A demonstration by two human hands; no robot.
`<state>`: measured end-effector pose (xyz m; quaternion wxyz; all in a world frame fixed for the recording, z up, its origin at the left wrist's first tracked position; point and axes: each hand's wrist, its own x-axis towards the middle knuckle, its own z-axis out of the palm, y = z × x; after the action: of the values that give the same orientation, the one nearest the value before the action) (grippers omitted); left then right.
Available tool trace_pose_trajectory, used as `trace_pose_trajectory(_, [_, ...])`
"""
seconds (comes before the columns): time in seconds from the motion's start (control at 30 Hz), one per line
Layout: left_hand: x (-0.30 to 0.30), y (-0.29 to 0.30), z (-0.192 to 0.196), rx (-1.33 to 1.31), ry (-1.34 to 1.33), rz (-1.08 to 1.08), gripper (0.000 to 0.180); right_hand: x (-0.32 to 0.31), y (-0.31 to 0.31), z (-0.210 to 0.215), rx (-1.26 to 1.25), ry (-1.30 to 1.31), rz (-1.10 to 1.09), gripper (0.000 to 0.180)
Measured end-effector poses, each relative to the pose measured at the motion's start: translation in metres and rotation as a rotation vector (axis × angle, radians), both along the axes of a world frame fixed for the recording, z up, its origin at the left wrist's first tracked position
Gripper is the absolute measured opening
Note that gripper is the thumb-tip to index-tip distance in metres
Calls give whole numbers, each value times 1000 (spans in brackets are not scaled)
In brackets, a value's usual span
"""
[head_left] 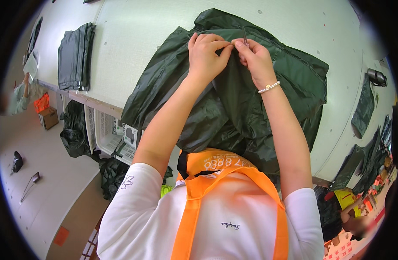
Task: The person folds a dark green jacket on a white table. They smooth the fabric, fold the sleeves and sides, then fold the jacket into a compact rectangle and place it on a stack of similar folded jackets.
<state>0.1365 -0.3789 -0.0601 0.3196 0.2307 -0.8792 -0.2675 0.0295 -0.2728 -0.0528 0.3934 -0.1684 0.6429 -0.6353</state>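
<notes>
A large dark green garment [216, 104] of thin, shiny waterproof-looking fabric lies crumpled across the white table and hangs over its near edge. Above its upper part, my left hand [209, 54] is closed in a pinch, thumb against index finger. What sits between those fingertips is too small to make out. My right hand [256, 58], with a beaded bracelet at its wrist, almost touches the left fingertips. A slim dark tool [245, 38], which looks like small thread snips, sticks up from its closed fingers.
A folded green stack [75, 56] lies at the table's far left. White plastic baskets [108, 134] and dark bags [74, 130] stand below the left edge. More dark garments [364, 106] and a black bottle-like object [376, 77] are at right. Other people are at both sides.
</notes>
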Motion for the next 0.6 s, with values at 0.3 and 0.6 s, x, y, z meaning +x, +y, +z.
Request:
trace_pose_trajectory(0.3, [4,-15,6,247,-22,-26,11,25,28,7,266,850,74,21])
trace_pose_trajectory(0.6, [6,-17,7,-18,-87,-75,8,22,14,21,329,1003,128,24])
